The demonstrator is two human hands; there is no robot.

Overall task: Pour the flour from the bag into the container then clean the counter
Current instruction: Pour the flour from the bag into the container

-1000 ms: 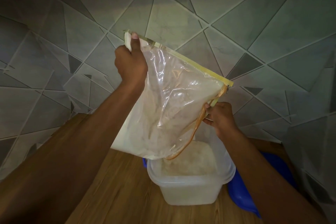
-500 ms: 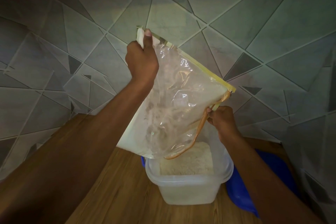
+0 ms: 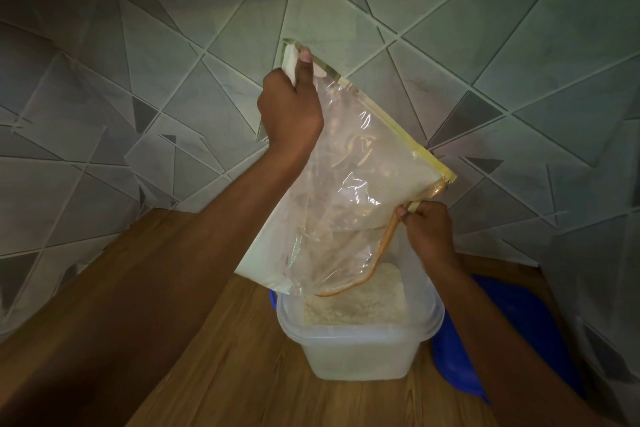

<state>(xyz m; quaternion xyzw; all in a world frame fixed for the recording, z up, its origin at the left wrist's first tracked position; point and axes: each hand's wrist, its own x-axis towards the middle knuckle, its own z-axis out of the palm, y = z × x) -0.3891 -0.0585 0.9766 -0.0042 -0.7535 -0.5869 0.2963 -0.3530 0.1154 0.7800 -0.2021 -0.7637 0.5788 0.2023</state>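
Your left hand [image 3: 290, 111] grips upper corner of bag [image 3: 346, 191]; your right hand [image 3: 427, 232] pinches lower corner. Bag upended, mouth dipping into container [image 3: 360, 350] on counter [image 3: 242, 374]. Flour [image 3: 356, 305] heaped inside. Blue lid [image 3: 460, 357] just beside container.

Left hand [image 3: 290, 107] grips bag [image 3: 332, 191] top corner, right hand [image 3: 429, 229] pinches lower corner — bag upended w/ mouth over container [image 3: 360, 340], flour [image 3: 353, 305] inside, on wooden desk [image 3: 242, 374].
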